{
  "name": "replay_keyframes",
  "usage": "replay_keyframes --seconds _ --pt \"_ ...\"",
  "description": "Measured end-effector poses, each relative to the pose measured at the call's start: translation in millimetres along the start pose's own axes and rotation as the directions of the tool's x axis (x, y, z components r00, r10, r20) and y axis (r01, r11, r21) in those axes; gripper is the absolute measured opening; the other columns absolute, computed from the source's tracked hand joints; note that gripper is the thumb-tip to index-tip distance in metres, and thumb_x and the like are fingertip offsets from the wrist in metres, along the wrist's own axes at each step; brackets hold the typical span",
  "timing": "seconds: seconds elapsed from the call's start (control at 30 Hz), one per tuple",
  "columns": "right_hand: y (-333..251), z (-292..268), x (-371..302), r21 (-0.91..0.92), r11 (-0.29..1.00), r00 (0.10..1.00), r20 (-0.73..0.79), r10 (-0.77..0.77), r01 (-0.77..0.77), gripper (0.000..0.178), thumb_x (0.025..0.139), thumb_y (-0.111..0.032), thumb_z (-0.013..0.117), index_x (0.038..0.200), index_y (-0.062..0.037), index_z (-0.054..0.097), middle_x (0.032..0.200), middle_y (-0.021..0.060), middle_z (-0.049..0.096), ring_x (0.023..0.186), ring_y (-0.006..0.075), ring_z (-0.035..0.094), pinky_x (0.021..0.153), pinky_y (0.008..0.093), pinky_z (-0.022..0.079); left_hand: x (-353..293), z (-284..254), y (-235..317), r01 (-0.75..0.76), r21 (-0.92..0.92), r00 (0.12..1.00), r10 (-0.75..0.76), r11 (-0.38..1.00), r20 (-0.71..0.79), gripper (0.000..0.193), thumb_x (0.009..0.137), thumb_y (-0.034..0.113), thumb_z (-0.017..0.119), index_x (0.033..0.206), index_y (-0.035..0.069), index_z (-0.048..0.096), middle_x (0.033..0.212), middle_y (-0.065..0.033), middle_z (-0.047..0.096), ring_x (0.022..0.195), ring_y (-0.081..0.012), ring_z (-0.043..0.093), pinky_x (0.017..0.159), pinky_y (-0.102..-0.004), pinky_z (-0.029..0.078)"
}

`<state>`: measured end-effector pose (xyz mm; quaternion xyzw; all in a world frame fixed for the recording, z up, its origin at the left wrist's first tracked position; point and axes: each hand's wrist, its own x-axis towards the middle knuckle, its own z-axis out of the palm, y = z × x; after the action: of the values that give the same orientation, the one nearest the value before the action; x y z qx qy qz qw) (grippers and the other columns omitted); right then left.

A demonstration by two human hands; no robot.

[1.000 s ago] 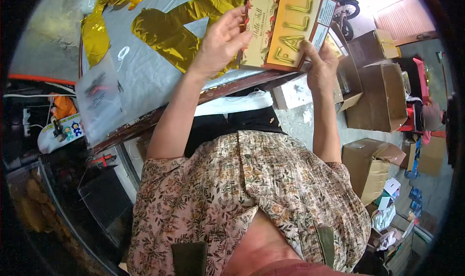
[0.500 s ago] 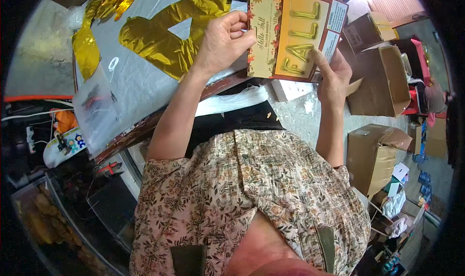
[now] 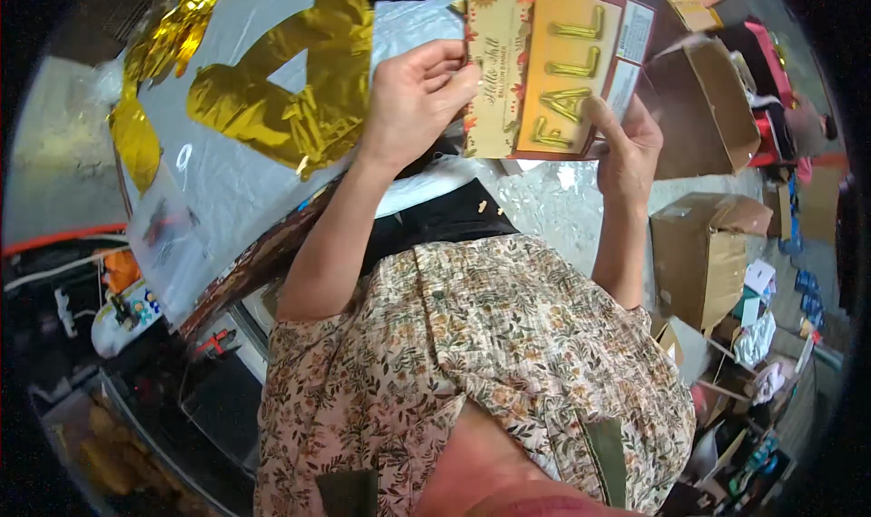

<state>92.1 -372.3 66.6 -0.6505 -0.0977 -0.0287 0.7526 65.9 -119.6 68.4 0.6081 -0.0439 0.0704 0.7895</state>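
Note:
Both hands hold up a flat balloon-banner package (image 3: 567,73), cream on its left part and orange on its right, with a leaf border and pictured gold letter balloons. My right hand (image 3: 631,150) grips its lower right, thumb on the front and the other fingers hidden behind. At the left edge, my left hand (image 3: 413,104) is closed with curled fingers, its fingertips pinching the package's border. Left of that hand, a flat gold foil letter balloon (image 3: 331,100) with a triangular hole lies on the plastic-covered table (image 3: 249,32).
More gold foil (image 3: 136,145) lies along the table's far left side. A small white loop of string (image 3: 183,157) and a clear plastic bag (image 3: 168,231) are near the table's left corner. Open cardboard boxes (image 3: 703,109) stand on the floor to the right, with another box (image 3: 699,268) nearer.
My view has shifted, so the table and gold balloon appear farther left. The package sits slightly lower in view and is tilted a little differently. Both hands keep their hold.

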Motion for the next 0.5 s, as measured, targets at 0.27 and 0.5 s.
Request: replay_keyframes --seconds 0.27,0.5 --pt "-10 8 -10 -0.056 0.996 0.998 -0.014 -0.064 0.063 0.039 0.09 -0.005 0.069 0.125 0.0077 0.06 0.113 0.01 0.07 0.096 0.0126 0.065 0.087 0.0273 0.05 -2 15 -5 -0.044 0.188 0.995 0.06 0.981 -0.076 0.016 0.088 -0.001 0.062 0.103 -0.004 0.063 0.084 -0.0008 0.068 0.072 -0.0011 0.06 0.062 -0.0178 0.048" --pt "-4 -4 -11 -0.053 0.998 1.0 0.018 0.015 -0.014 0.04 0.09 -0.005 0.069 0.127 0.0078 0.059 0.113 0.0103 0.07 0.097 0.0128 0.065 0.088 0.0281 0.051 -7 17 -10 -0.037 0.277 0.995 0.06 0.96 -0.078 0.016 0.083 -0.003 0.062 0.099 -0.005 0.06 0.078 -0.0016 0.067 0.07 -0.0005 0.059 0.059 -0.0201 0.049"
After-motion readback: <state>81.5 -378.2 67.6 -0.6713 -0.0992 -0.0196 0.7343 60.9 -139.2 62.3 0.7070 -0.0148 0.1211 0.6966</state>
